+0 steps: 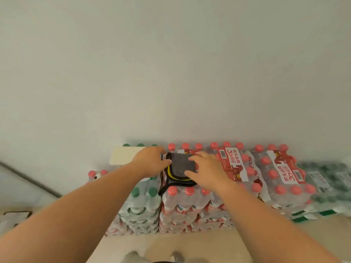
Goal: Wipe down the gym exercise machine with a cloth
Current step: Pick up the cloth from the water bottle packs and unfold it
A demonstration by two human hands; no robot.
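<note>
Head view: the cloth, grey and folded into a thick pad with yellow and black edging, lies on top of a shrink-wrapped pack of red-capped water bottles, part of a stack standing against a white wall. No exercise machine is in sight.

The left hand is at the cloth's left edge. Its thumb touches that edge and its fingers curl down past the far corner, but I cannot tell whether they have closed on the fabric. The right hand lies on the cloth's right side with its fingers spread and fairly straight. It rests on top and is not clamped round the cloth.

A pale flat slab sits behind the left hand, on a pack of green-capped bottles.

The cloth looks soft, light and limp, so it should lift with almost no effort, but the folds are likely to fall open if only one layer is pinched. A safer hold would take the whole thickness at the near folded edge, thumb under and fingers over. The plastic wrap beneath looks slick and uneven over the caps, so the pad may slide rather than stay put when it is pushed.
</note>
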